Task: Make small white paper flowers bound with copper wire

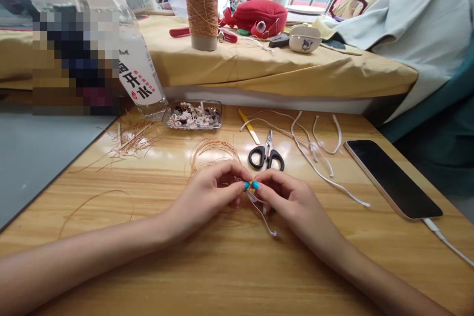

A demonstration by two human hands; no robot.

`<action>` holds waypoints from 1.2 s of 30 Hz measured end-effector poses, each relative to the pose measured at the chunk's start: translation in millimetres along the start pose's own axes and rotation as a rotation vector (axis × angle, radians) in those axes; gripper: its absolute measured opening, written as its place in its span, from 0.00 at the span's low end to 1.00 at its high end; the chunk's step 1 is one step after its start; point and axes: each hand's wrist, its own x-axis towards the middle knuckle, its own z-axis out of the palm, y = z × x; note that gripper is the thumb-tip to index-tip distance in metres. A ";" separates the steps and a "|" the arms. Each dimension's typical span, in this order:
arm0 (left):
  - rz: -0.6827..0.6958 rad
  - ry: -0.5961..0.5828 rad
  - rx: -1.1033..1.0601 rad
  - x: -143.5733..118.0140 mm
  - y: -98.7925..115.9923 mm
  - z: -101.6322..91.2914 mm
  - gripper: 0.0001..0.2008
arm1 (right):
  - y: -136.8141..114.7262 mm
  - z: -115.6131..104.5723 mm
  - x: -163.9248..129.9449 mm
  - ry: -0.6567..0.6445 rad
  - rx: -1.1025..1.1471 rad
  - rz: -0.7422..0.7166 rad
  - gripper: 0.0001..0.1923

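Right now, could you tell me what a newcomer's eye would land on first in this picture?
First, the left hand and right hand meeting at mid-table, turquoise nails touching, pinching a white cord that hangs below them. Just behind lie a coil of copper wire and black scissors. A phone lies to the right, and a big thread cone stands on the raised ledge behind.

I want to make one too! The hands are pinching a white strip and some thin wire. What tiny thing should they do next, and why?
Probably wind the copper wire once around the white strip. The left hand and right hand pinch together where they meet, the strip's end dangles loose below, and the scissors lie untouched.
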 end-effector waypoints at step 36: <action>0.001 -0.047 -0.154 0.5 1.1 -1.8 0.13 | 7.3 -5.1 3.7 0.113 -0.445 -0.492 0.07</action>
